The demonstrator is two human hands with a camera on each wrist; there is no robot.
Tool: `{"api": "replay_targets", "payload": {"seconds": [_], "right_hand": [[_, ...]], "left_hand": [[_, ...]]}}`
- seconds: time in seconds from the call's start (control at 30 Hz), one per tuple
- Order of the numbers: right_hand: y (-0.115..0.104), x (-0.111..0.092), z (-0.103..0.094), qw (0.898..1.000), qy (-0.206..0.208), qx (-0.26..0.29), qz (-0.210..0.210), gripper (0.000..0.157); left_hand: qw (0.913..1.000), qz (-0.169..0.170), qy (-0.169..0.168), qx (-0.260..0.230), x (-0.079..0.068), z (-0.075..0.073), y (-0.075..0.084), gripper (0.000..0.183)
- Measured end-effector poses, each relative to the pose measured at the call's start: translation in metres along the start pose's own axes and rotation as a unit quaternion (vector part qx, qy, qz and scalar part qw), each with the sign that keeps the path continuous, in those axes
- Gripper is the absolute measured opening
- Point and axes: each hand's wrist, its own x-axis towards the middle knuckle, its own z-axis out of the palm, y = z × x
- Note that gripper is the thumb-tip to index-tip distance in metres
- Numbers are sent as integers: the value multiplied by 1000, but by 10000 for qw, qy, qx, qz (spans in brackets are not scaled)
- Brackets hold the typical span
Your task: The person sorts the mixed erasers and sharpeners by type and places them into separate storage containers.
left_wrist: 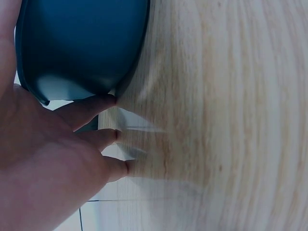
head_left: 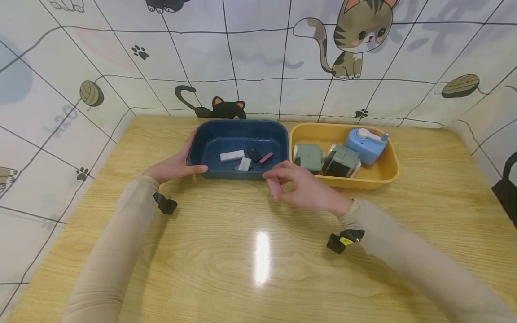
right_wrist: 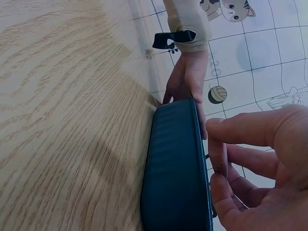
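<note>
My right hand (head_left: 303, 186) pinches a pink eraser (head_left: 274, 185) between thumb and fingertips, just outside the front right corner of a dark blue bin (head_left: 238, 175). In the right wrist view the eraser (right_wrist: 218, 156) stands between the fingertips beside the bin's rim. My left hand (head_left: 175, 165) rests against the bin's left end, thumb at the front corner and fingers extended along the end wall. The left wrist view shows its fingers (left_wrist: 98, 139) spread and straight. Inside the bin lie white blocks (head_left: 232, 155), a black block (head_left: 254, 154) and a thin pink block (head_left: 266, 158).
A yellow bin (head_left: 383, 179) stands right beside the blue one. It holds a blue crank pencil sharpener (head_left: 365, 146) and two grey-green boxy objects (head_left: 308, 157). Both bins stand on a wooden table (head_left: 202, 251) near its back edge, with a cat-patterned tiled backdrop (head_left: 258, 58) behind.
</note>
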Motion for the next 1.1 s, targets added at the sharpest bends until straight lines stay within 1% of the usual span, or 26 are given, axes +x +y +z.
{"api": "replay_targets", "payload": {"seconds": [0.27,0.4,0.57,0.77,0.97,1.1], "right_hand": [[-3,7,0,9997,-94,140,189,44],[-5,11,0,9995,-104,127,253,44],[-5,18,2,9997,-148,77,150,44],[-8,27,5,9994,-295,120,149,46],[-9,34,8,9997,-244,12,-71,44],[-10,40,9,9995,-265,-102,-135,45]], "left_hand": [[10000,32,-6,11,1,-1,0,109],[10000,-6,-22,-13,1,-1,1,110],[10000,-84,-28,39,1,-1,1,110],[9999,-94,-48,0,1,-1,0,110],[10000,-88,-27,-2,1,-1,0,110],[10000,-74,-23,-20,1,-1,0,110]]}}
